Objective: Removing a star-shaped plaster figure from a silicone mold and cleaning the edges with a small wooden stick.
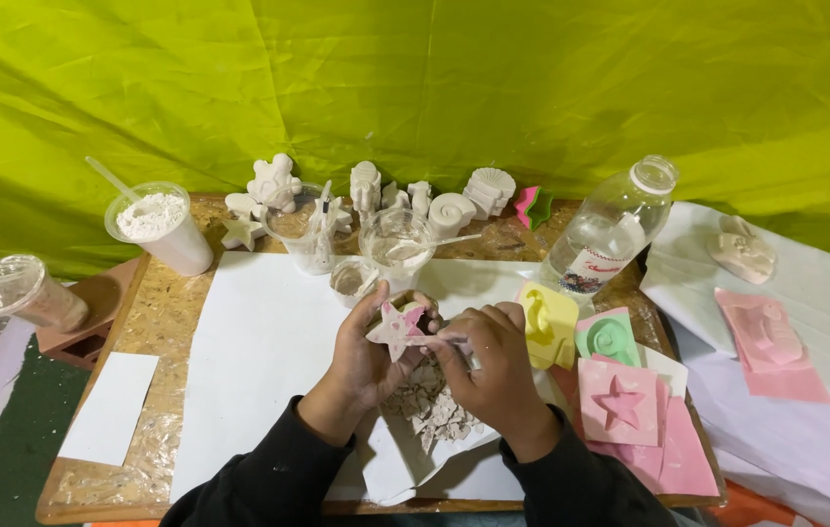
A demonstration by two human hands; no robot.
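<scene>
My left hand [361, 356] holds a small pinkish plaster starfish [397, 327] above the white paper [259, 342]. My right hand [493, 366] is closed around a thin tool whose tip touches the starfish's right arm. Under both hands lies a heap of plaster scraps [429, 410] on a creased sheet of paper. My black sleeves enter from the bottom edge.
Several white plaster figures [366, 190] stand at the back. A cup of white powder [156, 224], a clear cup [397, 244], a plastic bottle [610, 229], yellow [549, 322], green [608, 337] and pink star [620, 400] moulds sit on the chipboard table [156, 312].
</scene>
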